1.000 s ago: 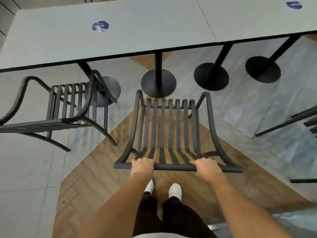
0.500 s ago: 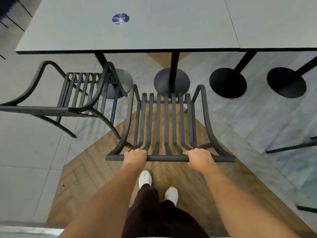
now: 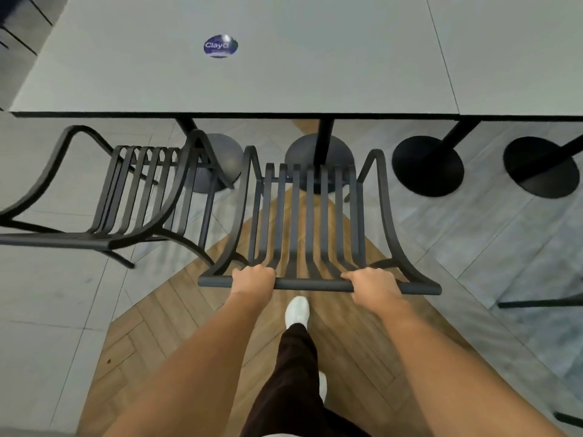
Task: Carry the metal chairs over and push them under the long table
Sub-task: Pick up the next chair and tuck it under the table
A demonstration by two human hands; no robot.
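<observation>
We have both hands, left and right, each grip closed on the chair top rail, just short of the bench. Risk: front legs hitting pedestal base, armrest clipping neighbour chair.

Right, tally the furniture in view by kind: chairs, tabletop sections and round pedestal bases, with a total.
Metal chairs fully in view: 2, the held chair with left hand and right hand on its top rail, and the chair beside it.
Tabletop sections: 2, the left section and the right section.
Round pedestal bases: 4, at.
Total: 8. Dark bars at the right edge are left uncounted.
</observation>
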